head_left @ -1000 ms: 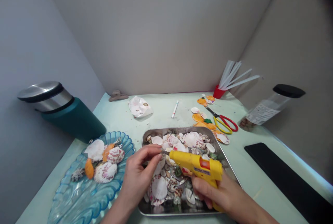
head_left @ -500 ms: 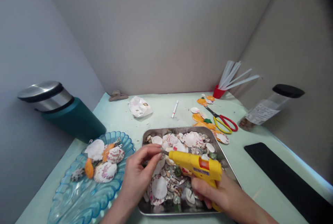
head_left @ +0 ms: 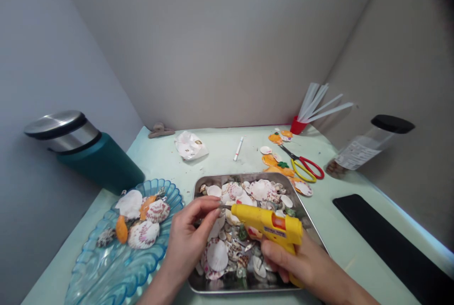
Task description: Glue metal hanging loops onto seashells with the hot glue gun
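My right hand (head_left: 287,255) is wrapped round the handle of a yellow hot glue gun (head_left: 264,220), its nozzle facing left. Thumb and fingertips of my left hand (head_left: 189,234) are pinched close to the nozzle tip; whatever sits between them is too small to make out. Both hands are above a metal tray (head_left: 308,215) filled with seashells, among them a white scallop shell (head_left: 217,255) and a speckled one (head_left: 261,189). To the left, a blue scalloped glass dish (head_left: 117,267) holds several larger shells (head_left: 144,234), some orange.
A teal bottle (head_left: 102,161) stands behind the dish. Along the back are a crumpled white packet (head_left: 191,145) and a white marker (head_left: 238,149). Scissors (head_left: 307,168), orange shells (head_left: 271,160), a red cup of glue sticks (head_left: 298,125), a clear jar (head_left: 358,153) and a black strip (head_left: 386,239) lie rightward.
The glue gun has shifted very slightly to the right, its nozzle a touch farther from my left fingertips. Everything else looks the same.
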Tool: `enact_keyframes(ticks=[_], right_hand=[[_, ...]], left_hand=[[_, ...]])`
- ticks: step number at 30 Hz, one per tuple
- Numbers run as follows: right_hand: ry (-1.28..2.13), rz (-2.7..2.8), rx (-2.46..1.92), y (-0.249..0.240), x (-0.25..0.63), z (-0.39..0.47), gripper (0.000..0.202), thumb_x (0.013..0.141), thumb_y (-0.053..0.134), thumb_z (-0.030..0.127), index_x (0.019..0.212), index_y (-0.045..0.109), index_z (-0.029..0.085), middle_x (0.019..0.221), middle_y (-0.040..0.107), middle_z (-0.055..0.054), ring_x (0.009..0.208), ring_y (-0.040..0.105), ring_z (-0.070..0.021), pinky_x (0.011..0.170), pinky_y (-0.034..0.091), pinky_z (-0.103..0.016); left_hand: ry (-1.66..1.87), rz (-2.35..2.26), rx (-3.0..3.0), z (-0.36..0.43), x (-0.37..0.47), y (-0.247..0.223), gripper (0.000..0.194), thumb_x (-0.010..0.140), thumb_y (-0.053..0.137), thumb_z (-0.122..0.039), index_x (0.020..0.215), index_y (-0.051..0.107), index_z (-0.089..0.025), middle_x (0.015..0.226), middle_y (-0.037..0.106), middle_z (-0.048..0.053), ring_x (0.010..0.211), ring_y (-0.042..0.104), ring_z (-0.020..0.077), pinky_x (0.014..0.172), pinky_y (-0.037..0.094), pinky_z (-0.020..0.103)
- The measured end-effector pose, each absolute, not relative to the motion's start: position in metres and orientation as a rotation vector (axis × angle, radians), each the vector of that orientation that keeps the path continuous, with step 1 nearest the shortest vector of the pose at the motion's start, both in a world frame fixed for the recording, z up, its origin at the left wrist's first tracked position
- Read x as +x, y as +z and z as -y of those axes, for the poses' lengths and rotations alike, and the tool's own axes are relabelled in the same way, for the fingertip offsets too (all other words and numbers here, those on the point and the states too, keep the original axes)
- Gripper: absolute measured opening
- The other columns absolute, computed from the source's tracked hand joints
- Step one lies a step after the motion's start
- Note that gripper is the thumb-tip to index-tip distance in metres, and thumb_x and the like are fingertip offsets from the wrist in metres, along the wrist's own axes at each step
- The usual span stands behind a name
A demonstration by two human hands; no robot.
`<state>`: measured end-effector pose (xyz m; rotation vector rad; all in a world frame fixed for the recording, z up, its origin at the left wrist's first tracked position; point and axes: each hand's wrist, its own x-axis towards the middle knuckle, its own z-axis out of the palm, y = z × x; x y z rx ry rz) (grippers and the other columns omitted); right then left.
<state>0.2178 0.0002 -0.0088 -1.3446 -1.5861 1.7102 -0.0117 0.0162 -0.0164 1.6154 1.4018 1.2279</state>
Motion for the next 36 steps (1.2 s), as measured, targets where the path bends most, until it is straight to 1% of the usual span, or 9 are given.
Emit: enact_keyframes(ticks=[5, 17, 20, 22, 24, 26, 30, 32, 36], right_hand=[[1.684, 1.639, -1.342, -0.012, 0.218, -0.002, 0.049, 0.080, 0.054, 0.064, 0.083, 0.058, 0.016, 0.058, 0.047, 0.003, 0.050, 0.043, -0.0090, 0.046, 0.036, -0.020], [1.629, 1.620, -1.350, -0.014, 0.217, 0.001, 0.045, 0.082, 0.056, 0.060, 0.089, 0.056, 0.016, 0.060, 0.047, 0.004, 0.051, 0.042, -0.0088, 0.047, 0.035, -0.020], [1.607, 1.585, -1.277, -0.014, 0.218, 0.000, 0.044, 0.084, 0.053, 0.060, 0.085, 0.056, 0.016, 0.057, 0.045, 0.005, 0.049, 0.042, -0.0085, 0.048, 0.037, -0.021], [1.551, 1.594, -1.249, -0.011, 0.221, -0.002, 0.042, 0.086, 0.050, 0.059, 0.088, 0.057, 0.018, 0.056, 0.045, 0.005, 0.048, 0.043, -0.0088, 0.047, 0.038, -0.021], [1.352, 1.702, -1.319, -0.006, 0.225, -0.004, 0.038, 0.086, 0.050, 0.056, 0.091, 0.058, 0.019, 0.057, 0.049, 0.005, 0.048, 0.045, -0.0102, 0.046, 0.038, -0.022], [1.012, 1.896, -1.461, -0.002, 0.231, -0.005, 0.034, 0.085, 0.054, 0.053, 0.091, 0.061, 0.020, 0.061, 0.057, 0.002, 0.052, 0.051, -0.0138, 0.049, 0.039, -0.025], [0.448, 2.176, -1.689, -0.003, 0.239, -0.006, 0.035, 0.085, 0.056, 0.043, 0.113, 0.058, 0.023, 0.083, 0.072, -0.004, 0.070, 0.067, -0.0257, 0.061, 0.046, -0.033], [0.268, 2.254, -1.749, -0.008, 0.240, -0.004, 0.037, 0.087, 0.053, 0.039, 0.120, 0.054, 0.022, 0.090, 0.074, -0.006, 0.075, 0.070, -0.0287, 0.062, 0.049, -0.036], [0.000, 2.305, -1.774, -0.016, 0.239, -0.004, 0.035, 0.088, 0.053, 0.035, 0.119, 0.057, 0.021, 0.098, 0.072, -0.009, 0.078, 0.070, -0.0278, 0.063, 0.051, -0.036]], left_hand=[[1.255, -1.401, 1.581, -0.016, -0.012, -0.018, 0.007, 0.083, 0.062, -0.024, 0.083, 0.069, -0.020, 0.098, 0.073, 0.005, 0.098, 0.066, 0.0191, 0.082, 0.053, 0.026], [1.256, -1.376, 1.504, -0.016, -0.012, -0.015, 0.007, 0.082, 0.064, -0.024, 0.082, 0.070, -0.020, 0.098, 0.073, 0.005, 0.097, 0.065, 0.0186, 0.081, 0.052, 0.024], [1.287, -1.337, 1.389, -0.016, -0.011, -0.013, 0.007, 0.080, 0.065, -0.025, 0.083, 0.070, -0.020, 0.096, 0.073, 0.005, 0.091, 0.067, 0.0176, 0.076, 0.054, 0.023], [1.318, -1.308, 1.319, -0.016, -0.009, -0.011, 0.008, 0.079, 0.067, -0.026, 0.083, 0.070, -0.019, 0.094, 0.073, 0.005, 0.085, 0.068, 0.0163, 0.073, 0.055, 0.022], [1.350, -1.284, 1.274, -0.016, -0.007, -0.007, 0.008, 0.078, 0.068, -0.026, 0.082, 0.070, -0.019, 0.091, 0.074, 0.004, 0.081, 0.068, 0.0150, 0.072, 0.055, 0.021], [1.375, -1.261, 1.242, -0.015, -0.006, -0.004, 0.008, 0.076, 0.070, -0.025, 0.081, 0.070, -0.018, 0.088, 0.074, 0.003, 0.079, 0.068, 0.0143, 0.072, 0.055, 0.021], [1.385, -1.204, 1.167, -0.012, -0.006, -0.001, 0.011, 0.073, 0.073, -0.027, 0.079, 0.070, -0.017, 0.087, 0.073, 0.004, 0.077, 0.067, 0.0148, 0.070, 0.057, 0.023], [1.375, -1.171, 1.123, -0.011, -0.006, -0.002, 0.014, 0.073, 0.073, -0.028, 0.080, 0.070, -0.017, 0.089, 0.073, 0.004, 0.078, 0.067, 0.0155, 0.072, 0.059, 0.026], [1.353, -1.113, 1.081, -0.009, -0.005, -0.003, 0.014, 0.076, 0.072, -0.028, 0.082, 0.068, -0.016, 0.090, 0.072, 0.004, 0.081, 0.066, 0.0164, 0.073, 0.059, 0.030]])
